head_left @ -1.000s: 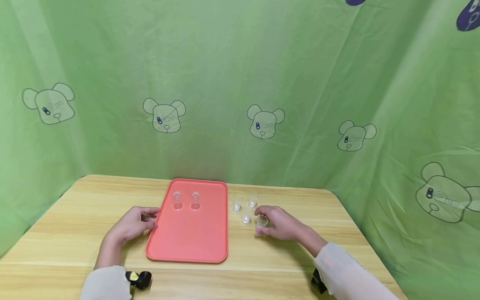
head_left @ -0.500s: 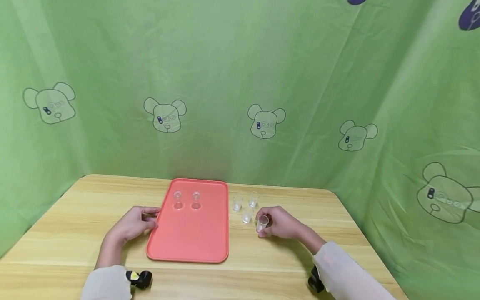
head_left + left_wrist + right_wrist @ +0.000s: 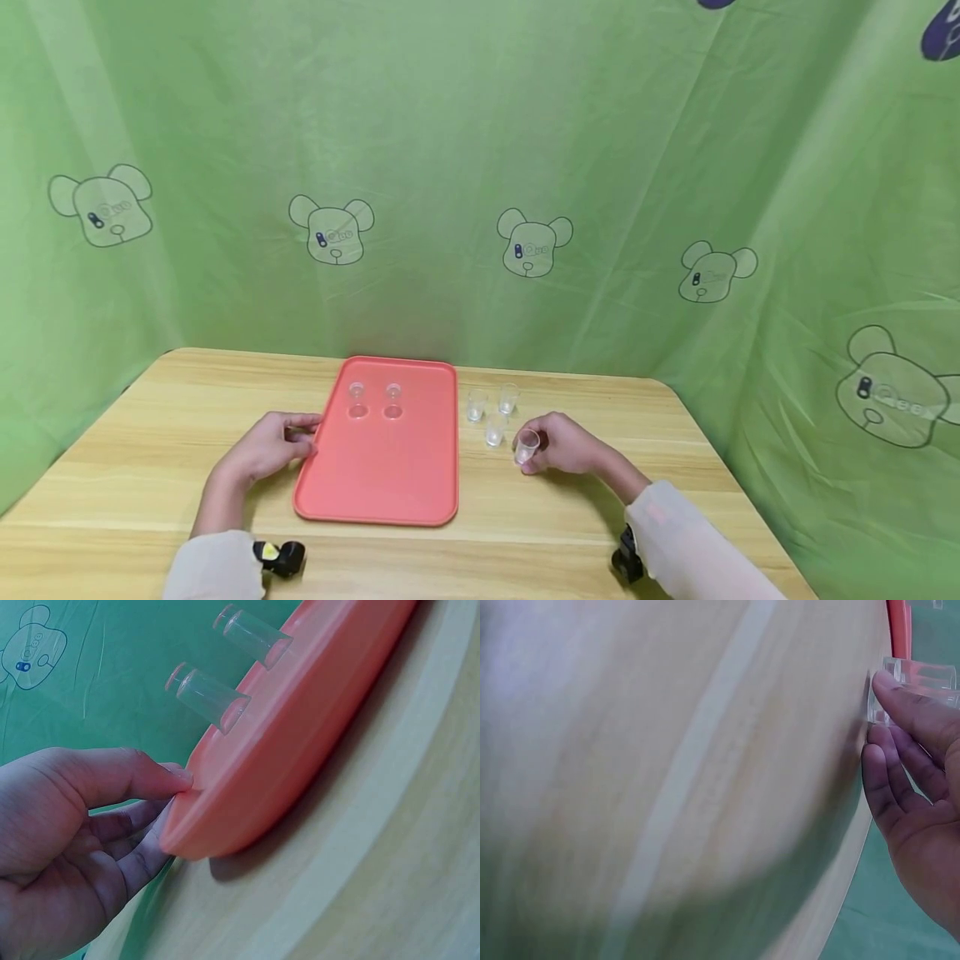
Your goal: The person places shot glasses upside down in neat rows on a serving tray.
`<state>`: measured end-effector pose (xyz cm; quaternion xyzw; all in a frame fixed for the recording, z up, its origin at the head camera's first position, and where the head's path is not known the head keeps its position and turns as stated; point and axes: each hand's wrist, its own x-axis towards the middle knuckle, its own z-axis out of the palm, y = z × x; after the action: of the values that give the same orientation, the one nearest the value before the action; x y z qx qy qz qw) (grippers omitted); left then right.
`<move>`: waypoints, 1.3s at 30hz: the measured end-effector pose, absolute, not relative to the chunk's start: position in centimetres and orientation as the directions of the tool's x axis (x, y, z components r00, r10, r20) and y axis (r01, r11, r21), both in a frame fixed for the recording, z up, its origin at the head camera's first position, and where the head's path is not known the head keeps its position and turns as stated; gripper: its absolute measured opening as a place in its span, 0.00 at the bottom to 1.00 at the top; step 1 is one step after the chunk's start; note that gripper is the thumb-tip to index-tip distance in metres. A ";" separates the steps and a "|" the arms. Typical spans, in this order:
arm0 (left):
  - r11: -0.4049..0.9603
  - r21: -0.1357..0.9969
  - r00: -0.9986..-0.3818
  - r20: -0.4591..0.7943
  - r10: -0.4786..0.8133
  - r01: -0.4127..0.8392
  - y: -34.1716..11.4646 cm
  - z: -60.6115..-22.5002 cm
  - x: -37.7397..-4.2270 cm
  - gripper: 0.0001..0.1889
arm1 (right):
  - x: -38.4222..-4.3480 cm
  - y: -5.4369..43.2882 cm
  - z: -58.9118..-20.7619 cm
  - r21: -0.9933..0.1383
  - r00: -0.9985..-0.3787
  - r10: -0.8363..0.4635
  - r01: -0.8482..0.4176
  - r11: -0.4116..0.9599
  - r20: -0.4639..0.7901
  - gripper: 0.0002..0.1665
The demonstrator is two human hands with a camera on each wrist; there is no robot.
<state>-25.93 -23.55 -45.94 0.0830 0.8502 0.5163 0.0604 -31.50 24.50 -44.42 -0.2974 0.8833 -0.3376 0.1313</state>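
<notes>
Moved since earlier: right hand (image 3: 564, 446), its fingers drawn in slightly around a small clear tapered cup (image 3: 527, 448); left hand (image 3: 264, 446) unchanged at a coral-red rectangular tray (image 3: 375, 475) with rounded corners.
Right fingers: pinching the small clear tapered cup between thumb and fingertips.
Held cup: to the right of the tray, rim up, leaning slightly in the head view; cannot tell whether its base touches the pale wood-grain table (image 3: 420, 558).
Left fingers: pinching the tray's left rim.
Tray cups: two clear tapered cups (image 3: 393, 400) near the far end, side by side and apart, upside down.
Table cups: three clear tapered cups (image 3: 495, 432) upright between the tray and the right hand, one nearer the person, two behind.
Sleeves: pale cuffs (image 3: 213, 567) on both arms, with black wrist devices (image 3: 288, 560).
Backdrop: green fabric curtain (image 3: 427, 125) printed with outlined bear heads (image 3: 334, 233).
</notes>
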 end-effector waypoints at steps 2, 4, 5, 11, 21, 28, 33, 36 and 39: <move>0.453 0.888 -0.979 -0.018 0.205 0.078 -23.5 -45.9 -25.9 0.27 | -31.5 24.6 -44.4 -0.671 -0.793 -0.609 -0.436 0.600 -0.030 0.15; 0.454 0.888 -0.978 -0.019 0.207 0.079 -23.5 -45.9 -25.9 0.27 | -31.5 24.7 -44.2 -0.669 -0.801 -0.598 -0.426 0.609 -0.033 0.15; 0.454 0.888 -0.978 -0.019 0.207 0.079 -23.5 -45.9 -26.0 0.27 | -31.5 24.8 -44.1 -0.669 -0.806 -0.591 -0.419 0.614 -0.036 0.16; 0.465 0.882 -0.979 -0.019 0.202 0.079 -23.5 -45.9 -25.9 0.27 | -31.4 25.0 -43.2 -0.667 -0.826 -0.563 -0.401 0.628 -0.034 0.17; 0.479 0.875 -0.981 -0.029 0.193 0.069 -23.5 -46.0 -26.0 0.27 | -31.4 25.6 -42.2 -0.664 -0.817 -0.577 -0.432 0.610 0.001 0.18; 0.478 0.875 -0.981 -0.019 0.195 0.078 -23.6 -46.1 -25.9 0.27 | -31.6 25.7 -41.7 -0.659 -0.816 -0.577 -0.449 0.604 0.026 0.18; 0.477 0.876 -0.981 -0.020 0.194 0.077 -23.6 -46.0 -25.8 0.27 | -31.9 25.6 -41.1 -0.648 -0.806 -0.589 -0.475 0.596 0.048 0.17; 0.475 0.877 -0.981 -0.022 0.195 0.075 -23.6 -46.0 -25.9 0.27 | -32.2 25.4 -40.8 -0.649 -0.797 -0.602 -0.485 0.586 0.052 0.17; 0.471 0.879 -0.980 -0.021 0.197 0.076 -23.6 -46.1 -25.9 0.26 | -32.4 25.1 -40.3 -0.654 -0.792 -0.609 -0.487 0.579 0.050 0.17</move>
<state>-25.94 -23.59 -46.13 0.0798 0.8556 0.5080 0.0597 -32.39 25.14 -40.32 -0.3099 0.8839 -0.3384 0.0904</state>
